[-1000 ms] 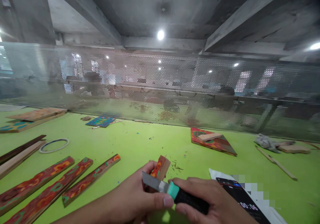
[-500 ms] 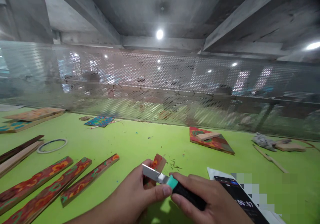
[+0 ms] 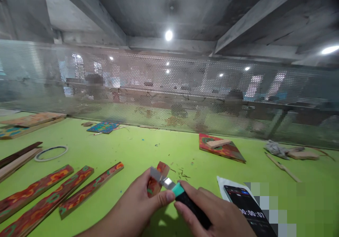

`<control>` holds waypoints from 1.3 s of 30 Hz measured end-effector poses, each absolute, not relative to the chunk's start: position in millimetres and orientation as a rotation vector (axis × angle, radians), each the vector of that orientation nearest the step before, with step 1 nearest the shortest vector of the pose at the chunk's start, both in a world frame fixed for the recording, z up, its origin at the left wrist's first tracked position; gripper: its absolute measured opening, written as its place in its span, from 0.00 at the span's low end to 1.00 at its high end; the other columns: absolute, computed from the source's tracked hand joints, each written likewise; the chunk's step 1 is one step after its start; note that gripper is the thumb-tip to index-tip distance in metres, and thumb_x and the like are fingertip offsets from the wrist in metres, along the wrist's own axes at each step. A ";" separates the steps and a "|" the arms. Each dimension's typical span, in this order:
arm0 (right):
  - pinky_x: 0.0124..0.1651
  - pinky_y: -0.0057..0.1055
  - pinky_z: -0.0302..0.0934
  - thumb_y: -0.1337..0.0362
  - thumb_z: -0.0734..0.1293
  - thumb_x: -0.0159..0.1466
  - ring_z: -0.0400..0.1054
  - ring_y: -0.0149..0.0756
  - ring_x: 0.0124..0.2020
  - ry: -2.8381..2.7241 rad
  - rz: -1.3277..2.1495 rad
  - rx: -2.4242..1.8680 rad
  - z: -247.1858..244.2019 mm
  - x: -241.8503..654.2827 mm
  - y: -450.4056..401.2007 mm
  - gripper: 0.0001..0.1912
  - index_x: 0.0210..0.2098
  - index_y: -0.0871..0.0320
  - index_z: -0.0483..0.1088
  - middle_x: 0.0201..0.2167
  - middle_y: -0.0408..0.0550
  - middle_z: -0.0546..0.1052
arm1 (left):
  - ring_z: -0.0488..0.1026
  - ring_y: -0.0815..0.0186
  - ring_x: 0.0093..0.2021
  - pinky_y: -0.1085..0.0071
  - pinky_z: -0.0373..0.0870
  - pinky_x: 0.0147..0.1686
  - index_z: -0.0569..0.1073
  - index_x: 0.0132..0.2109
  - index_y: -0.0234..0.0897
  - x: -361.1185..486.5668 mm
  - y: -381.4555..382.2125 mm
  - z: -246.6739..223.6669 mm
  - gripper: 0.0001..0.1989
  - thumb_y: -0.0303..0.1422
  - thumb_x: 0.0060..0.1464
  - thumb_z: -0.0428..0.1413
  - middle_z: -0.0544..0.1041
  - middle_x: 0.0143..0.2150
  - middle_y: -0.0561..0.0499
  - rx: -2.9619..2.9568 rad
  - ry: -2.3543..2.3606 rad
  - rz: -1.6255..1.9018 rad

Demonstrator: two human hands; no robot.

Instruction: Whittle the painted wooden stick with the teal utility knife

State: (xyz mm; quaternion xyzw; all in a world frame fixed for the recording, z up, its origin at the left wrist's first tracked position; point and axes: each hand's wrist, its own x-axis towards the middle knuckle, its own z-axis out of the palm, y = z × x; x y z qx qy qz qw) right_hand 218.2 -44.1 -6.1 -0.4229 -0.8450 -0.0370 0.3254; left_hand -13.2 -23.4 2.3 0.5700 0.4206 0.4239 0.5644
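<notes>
My left hand (image 3: 141, 198) is closed around a small wooden strip (image 3: 162, 168) painted red with orange and green, its far end pointing away from me. In my right hand (image 3: 214, 208) is a utility knife (image 3: 192, 203) with a black and teal handle. The knife's blade (image 3: 156, 174) lies across the strip, and my left thumb presses near the teal collar. Whether the edge is cutting in, I cannot tell. Thin dark shavings (image 3: 182, 173) are scattered on the green table (image 3: 137, 149) just beyond the strip.
Several painted strips (image 3: 91, 189) lie at the left, near a tape ring (image 3: 51, 153). A painted board (image 3: 222, 147) bearing a bare wood piece is farther back. A phone (image 3: 250, 208) rests at right, below a wooden stick (image 3: 283, 167). A perforated screen (image 3: 159, 92) borders the far side.
Both hands, with the knife and strip, have shifted slightly left in view. The blade has turned a little, tilting more steeply across the strip. The table items also shift slightly left with the camera.
</notes>
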 end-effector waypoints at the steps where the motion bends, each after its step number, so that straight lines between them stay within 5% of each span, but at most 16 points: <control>1: 0.30 0.31 0.79 0.51 0.62 0.80 0.84 0.44 0.27 -2.210 -0.148 -1.100 -5.9 216.8 -44.0 0.21 0.60 0.54 0.80 0.33 0.50 0.87 | 0.72 0.45 0.66 0.53 0.58 0.70 0.75 0.56 0.39 -12.4 -23.5 3.2 0.29 0.47 0.53 0.72 0.82 0.61 0.41 1.332 0.999 1.004; 7: 0.27 0.35 0.79 0.47 0.52 0.83 0.83 0.45 0.23 -2.171 -0.313 -1.094 -3.2 206.7 -39.3 0.33 0.55 0.63 0.82 0.30 0.54 0.86 | 0.76 0.46 0.62 0.55 0.66 0.65 0.77 0.56 0.37 -5.0 -22.4 4.5 0.25 0.48 0.59 0.67 0.83 0.59 0.40 1.293 0.980 1.023; 15: 0.38 0.46 0.79 0.49 0.60 0.78 0.86 0.57 0.38 -1.964 -0.155 -1.437 3.4 219.3 -12.8 0.25 0.53 0.57 0.84 0.45 0.59 0.89 | 0.79 0.48 0.48 0.58 0.73 0.49 0.79 0.49 0.35 -8.2 -22.6 2.9 0.29 0.59 0.61 0.61 0.84 0.43 0.44 1.369 1.205 0.898; 20: 0.48 0.46 0.77 0.46 0.64 0.76 0.85 0.55 0.45 -1.910 0.253 -1.429 9.7 229.9 -8.2 0.24 0.55 0.54 0.84 0.50 0.55 0.89 | 0.79 0.54 0.47 0.60 0.74 0.48 0.69 0.61 0.42 -12.7 -22.4 12.4 0.26 0.44 0.60 0.63 0.82 0.42 0.49 1.219 1.119 0.882; 23: 0.53 0.46 0.75 0.44 0.65 0.75 0.83 0.55 0.52 -1.882 0.419 -1.380 11.5 229.3 -11.9 0.24 0.55 0.52 0.84 0.53 0.54 0.87 | 0.80 0.58 0.42 0.64 0.74 0.42 0.59 0.69 0.46 -19.4 -19.1 14.6 0.37 0.33 0.55 0.62 0.83 0.41 0.52 1.170 1.077 0.813; 27: 0.46 0.42 0.74 0.43 0.65 0.74 0.83 0.52 0.44 -1.910 0.418 -1.386 11.5 227.0 -19.6 0.23 0.54 0.51 0.83 0.47 0.53 0.88 | 0.77 0.61 0.30 0.68 0.72 0.32 0.48 0.77 0.42 -23.9 -12.6 9.9 0.47 0.35 0.57 0.62 0.81 0.29 0.55 1.219 1.113 0.751; 32: 0.36 0.36 0.68 0.47 0.64 0.74 0.76 0.44 0.30 -1.996 0.377 -1.394 11.9 225.0 -24.5 0.20 0.49 0.51 0.82 0.35 0.48 0.86 | 0.70 0.65 0.19 0.74 0.68 0.20 0.52 0.76 0.39 -21.3 -8.4 4.7 0.40 0.38 0.62 0.58 0.73 0.20 0.58 1.208 1.119 0.672; 39: 0.41 0.35 0.68 0.52 0.63 0.74 0.78 0.43 0.35 -2.142 0.504 -1.306 16.4 220.5 -28.3 0.16 0.41 0.52 0.81 0.36 0.46 0.86 | 0.68 0.72 0.20 0.76 0.68 0.21 0.62 0.65 0.38 -22.8 -12.3 13.3 0.41 0.49 0.53 0.71 0.73 0.29 0.58 1.294 1.011 0.687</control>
